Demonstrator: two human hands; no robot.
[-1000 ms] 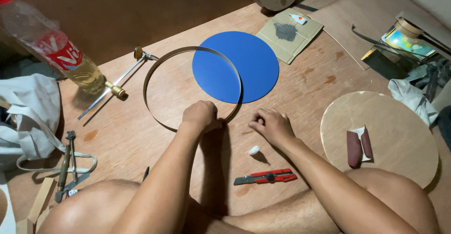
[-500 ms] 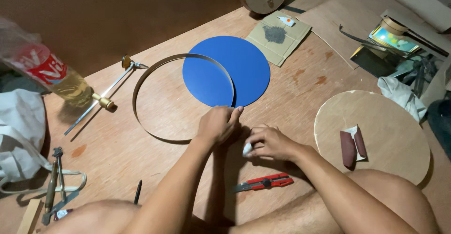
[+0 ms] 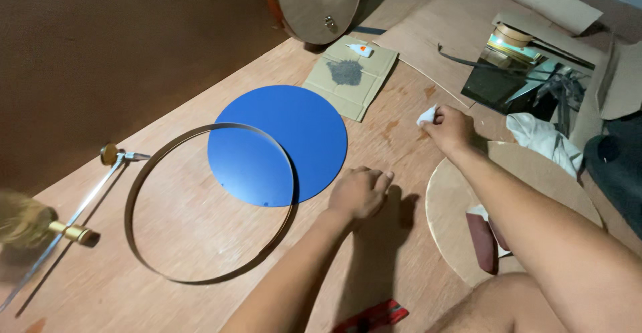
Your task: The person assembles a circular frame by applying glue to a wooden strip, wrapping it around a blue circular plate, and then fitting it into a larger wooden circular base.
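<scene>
Hands beside blue disc and metal hoop

Fingers of the left hand curl into a loose fist, knuckles down on the plywood worktop, just right of the blue disc and holding nothing. The right hand reaches further out, forearm crossing a round wooden board, and pinches one small white scrap. The one blue disc lies flat, well within reach. One thin metal hoop lies flat too, its far right arc overlapping the disc. One cardboard piece with a grey smear lies beyond the disc.
</scene>
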